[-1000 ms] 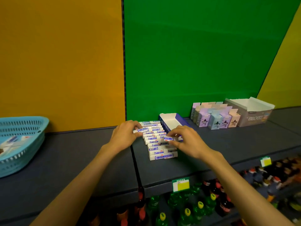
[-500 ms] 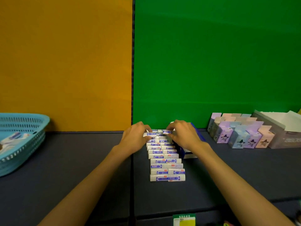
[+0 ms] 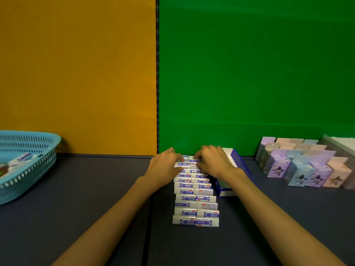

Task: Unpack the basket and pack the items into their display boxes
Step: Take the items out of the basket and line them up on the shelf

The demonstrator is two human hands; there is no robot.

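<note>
Head view: two rows of small white-and-blue boxes [image 3: 196, 202] lie on the dark worktop [image 3: 96, 189], just beside a blue display box [image 3: 235, 169]. The left hand [image 3: 165, 167] and right hand [image 3: 213, 162], fingers curled, seemingly pinch the far boxes. A basket [image 3: 28, 160] sits at left.

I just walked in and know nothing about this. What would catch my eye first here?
Probably the backdrop: an orange panel on the left meeting a bright green panel on the right. Below it, at the middle of the dark shelf, the left hand and right hand rest on the far end of a double row of small white-and-blue boxes. A turquoise basket sits far left, and pastel cartons stand far right.
</note>
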